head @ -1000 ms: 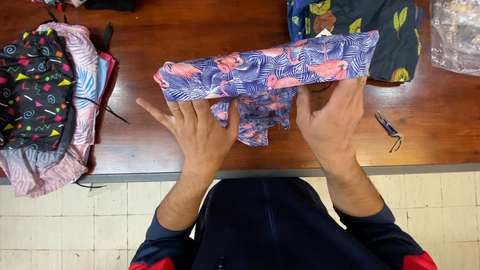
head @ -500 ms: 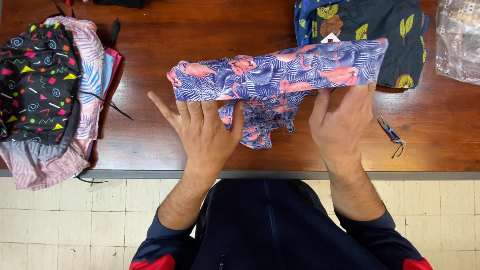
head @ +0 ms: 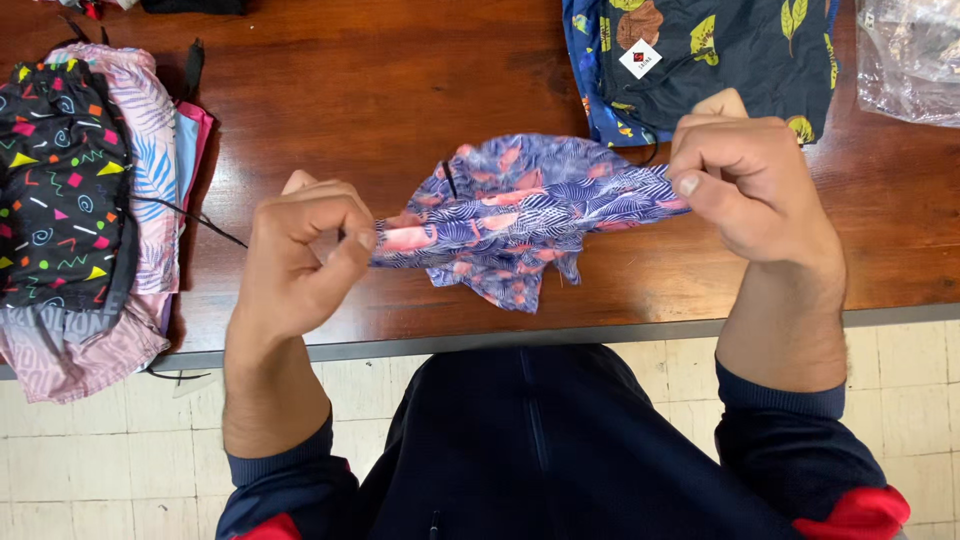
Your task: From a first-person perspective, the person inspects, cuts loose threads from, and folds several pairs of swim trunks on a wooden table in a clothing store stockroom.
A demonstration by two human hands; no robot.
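Note:
I hold a pair of purple shorts with pink flamingo print (head: 520, 215) stretched between both hands above a dark wooden table (head: 400, 110). My left hand (head: 305, 255) pinches the left end of the fabric between thumb and fingers. My right hand (head: 750, 185) is closed in a fist around the right end. The cloth sags and bunches in the middle, with a black drawstring showing near its top.
A stack of folded patterned shorts (head: 75, 200) lies at the table's left end, black on top, pink below. Dark blue shorts with a leaf print and a tag (head: 710, 55) lie at the back right. A clear plastic bag (head: 915, 55) sits at the far right corner.
Both hands went from flat, open palms under the stretched waistband to closed grips on its ends. The shorts have loosened and crumpled in the middle.

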